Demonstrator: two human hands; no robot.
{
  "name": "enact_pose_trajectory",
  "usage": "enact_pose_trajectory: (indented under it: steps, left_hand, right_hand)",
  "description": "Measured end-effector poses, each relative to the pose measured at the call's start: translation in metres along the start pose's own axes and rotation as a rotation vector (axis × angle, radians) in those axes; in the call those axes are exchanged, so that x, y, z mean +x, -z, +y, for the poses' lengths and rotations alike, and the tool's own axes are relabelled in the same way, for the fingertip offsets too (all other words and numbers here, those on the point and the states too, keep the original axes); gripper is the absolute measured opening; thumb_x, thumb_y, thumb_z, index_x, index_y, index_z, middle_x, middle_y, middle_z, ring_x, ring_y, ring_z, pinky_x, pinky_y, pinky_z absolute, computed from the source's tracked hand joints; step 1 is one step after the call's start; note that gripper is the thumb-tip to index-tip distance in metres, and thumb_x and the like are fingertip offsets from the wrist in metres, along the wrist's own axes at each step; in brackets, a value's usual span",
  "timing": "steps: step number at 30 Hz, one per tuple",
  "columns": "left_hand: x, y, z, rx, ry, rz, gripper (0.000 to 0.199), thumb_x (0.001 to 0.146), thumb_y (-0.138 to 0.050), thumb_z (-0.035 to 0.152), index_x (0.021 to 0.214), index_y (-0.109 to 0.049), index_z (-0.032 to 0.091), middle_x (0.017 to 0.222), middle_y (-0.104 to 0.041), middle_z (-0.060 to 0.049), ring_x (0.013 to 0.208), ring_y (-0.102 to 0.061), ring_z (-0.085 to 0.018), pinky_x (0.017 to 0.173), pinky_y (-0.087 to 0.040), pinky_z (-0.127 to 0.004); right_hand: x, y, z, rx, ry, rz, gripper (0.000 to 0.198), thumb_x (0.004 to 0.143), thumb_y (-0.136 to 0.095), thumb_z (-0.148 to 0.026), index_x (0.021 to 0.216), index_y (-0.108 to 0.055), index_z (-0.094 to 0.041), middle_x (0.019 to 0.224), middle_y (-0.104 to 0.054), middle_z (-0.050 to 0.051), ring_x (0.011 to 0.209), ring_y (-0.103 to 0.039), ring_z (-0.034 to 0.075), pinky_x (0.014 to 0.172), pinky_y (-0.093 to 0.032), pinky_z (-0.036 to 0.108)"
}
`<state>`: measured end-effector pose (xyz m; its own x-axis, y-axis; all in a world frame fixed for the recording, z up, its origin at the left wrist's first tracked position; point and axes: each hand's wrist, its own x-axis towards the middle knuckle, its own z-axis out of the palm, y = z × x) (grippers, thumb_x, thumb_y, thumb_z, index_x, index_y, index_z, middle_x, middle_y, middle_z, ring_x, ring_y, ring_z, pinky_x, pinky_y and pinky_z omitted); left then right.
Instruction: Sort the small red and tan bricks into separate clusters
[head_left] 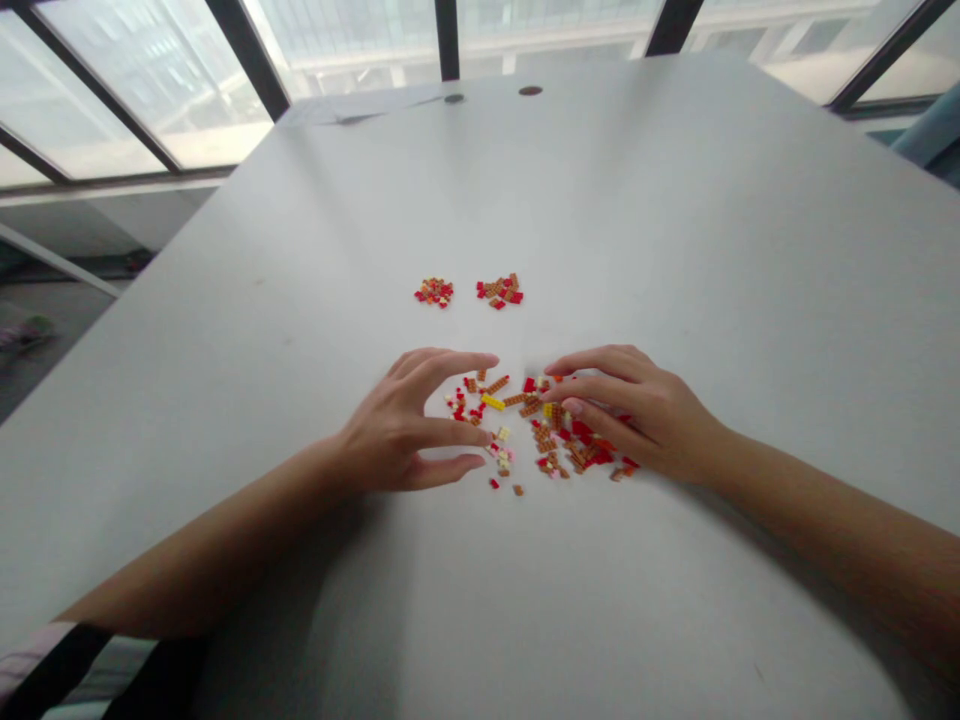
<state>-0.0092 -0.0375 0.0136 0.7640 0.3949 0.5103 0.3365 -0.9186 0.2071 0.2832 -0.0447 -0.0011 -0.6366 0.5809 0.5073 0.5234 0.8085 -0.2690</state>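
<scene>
Small bricks, mostly red and brown, lie in groups directly on the pale surface (480,600). Two small heaps sit side by side further out: the left heap (434,291) mixes red, orange and brown pieces, and the right heap (501,291) holds red and brown ones, with a gap between them. Nearer the person is a wider brick spread (544,437), scattered between and under the hands. A yellow brick (493,402) lies near its middle, pale bricks (504,434) just below that, and a red brick (494,484) and a brown brick (518,490) at the near edge.

The left hand (401,420) comes in from the left, its fingers parted and lightly bent around the spread's left side, gripping nothing visible. The right hand (637,410) reaches in from the right, palm down, fingers loosely curved over the spread's right side; whether it pinches a piece cannot be told. A striped sleeve (79,670) shows at the left forearm.
</scene>
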Motion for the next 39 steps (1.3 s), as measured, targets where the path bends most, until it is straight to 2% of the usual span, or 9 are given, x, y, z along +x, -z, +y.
enact_pose_trajectory:
  steps: [5, 14, 18, 20, 25, 28, 33, 36, 39]
  left_hand:
    - [0.0, -0.005, 0.0, -0.011, -0.028, -0.046, 0.015, 0.087, -0.073, 0.033, 0.102, -0.075, 0.029, 0.144, -0.053, -0.013, 0.128, -0.056, -0.027, 0.109, -0.044, -0.048]
    - [0.001, -0.005, 0.004, 0.029, -0.023, -0.012, 0.016, 0.089, -0.071, 0.033, 0.102, -0.071, 0.023, 0.138, -0.058, -0.017, 0.125, -0.059, -0.025, 0.107, -0.047, -0.046]
    - [0.001, -0.006, 0.005, 0.047, -0.047, -0.04, 0.014, 0.091, -0.069, 0.034, 0.102, -0.071, 0.026, 0.138, -0.06, -0.015, 0.125, -0.059, -0.024, 0.108, -0.047, -0.046]
    - [0.001, -0.005, 0.005, 0.04, -0.046, -0.012, 0.013, 0.089, -0.07, 0.034, 0.098, -0.071, 0.024, 0.136, -0.061, -0.015, 0.123, -0.061, -0.024, 0.108, -0.048, -0.046]
    - [0.001, -0.003, 0.002, 0.038, 0.028, 0.14, 0.003, 0.084, -0.068, 0.022, 0.086, -0.07, 0.022, 0.124, -0.067, -0.014, 0.111, -0.066, -0.023, 0.1, -0.051, -0.046]
    - [0.001, -0.002, 0.002, 0.053, 0.068, 0.184, 0.007, 0.083, -0.065, 0.017, 0.079, -0.069, 0.021, 0.119, -0.069, -0.013, 0.106, -0.067, -0.023, 0.096, -0.053, -0.045]
    - [0.0, -0.005, 0.002, 0.087, 0.069, 0.165, 0.01, 0.086, -0.065, 0.017, 0.076, -0.069, 0.019, 0.117, -0.07, -0.015, 0.104, -0.068, -0.024, 0.093, -0.053, -0.044]
    - [-0.001, -0.007, 0.002, 0.12, 0.12, 0.138, 0.013, 0.088, -0.064, 0.018, 0.076, -0.069, 0.018, 0.118, -0.069, -0.015, 0.105, -0.068, -0.025, 0.092, -0.054, -0.043]
    - [-0.001, -0.008, 0.003, 0.094, 0.204, 0.136, 0.01, 0.09, -0.063, 0.018, 0.083, -0.071, 0.019, 0.118, -0.068, -0.013, 0.108, -0.067, -0.023, 0.094, -0.054, -0.04]
  right_hand:
    - [0.0, 0.0, 0.001, -0.02, 0.02, 0.007, 0.019, 0.098, -0.051, -0.019, 0.105, -0.068, -0.02, 0.108, -0.073, 0.01, 0.099, -0.069, 0.02, 0.089, -0.053, 0.038]
    - [0.0, 0.001, 0.002, 0.004, 0.028, 0.011, 0.018, 0.098, -0.052, -0.02, 0.105, -0.068, -0.02, 0.109, -0.073, 0.01, 0.1, -0.068, 0.02, 0.089, -0.051, 0.038]
    - [0.004, -0.001, -0.008, -0.002, 0.011, 0.042, 0.016, 0.097, -0.055, -0.022, 0.102, -0.07, -0.022, 0.109, -0.073, 0.009, 0.098, -0.066, 0.021, 0.09, -0.048, 0.041]
    - [0.007, -0.005, -0.016, -0.022, 0.002, 0.056, 0.016, 0.096, -0.057, -0.023, 0.102, -0.072, -0.023, 0.11, -0.073, 0.009, 0.099, -0.065, 0.022, 0.09, -0.047, 0.043]
    - [0.014, -0.014, -0.031, -0.059, 0.014, 0.017, 0.022, 0.096, -0.058, -0.023, 0.107, -0.076, -0.028, 0.123, -0.07, 0.009, 0.108, -0.061, 0.025, 0.091, -0.044, 0.045]
    - [0.013, -0.015, -0.032, -0.093, -0.009, -0.004, 0.019, 0.095, -0.061, -0.029, 0.102, -0.078, -0.033, 0.129, -0.068, 0.008, 0.11, -0.06, 0.026, 0.09, -0.042, 0.046]
    - [0.012, -0.012, -0.035, -0.117, -0.076, -0.013, 0.014, 0.091, -0.068, -0.031, 0.081, -0.076, -0.029, 0.124, -0.07, 0.008, 0.106, -0.061, 0.027, 0.086, -0.041, 0.045]
    - [0.015, -0.004, -0.036, -0.1, -0.092, -0.025, 0.013, 0.092, -0.066, -0.031, 0.083, -0.075, -0.027, 0.123, -0.07, 0.008, 0.105, -0.063, 0.026, 0.085, -0.042, 0.044]
    - [0.024, 0.006, -0.024, -0.104, -0.135, -0.016, 0.01, 0.092, -0.066, -0.031, 0.088, -0.074, -0.026, 0.122, -0.07, 0.008, 0.1, -0.065, 0.024, 0.085, -0.044, 0.043]
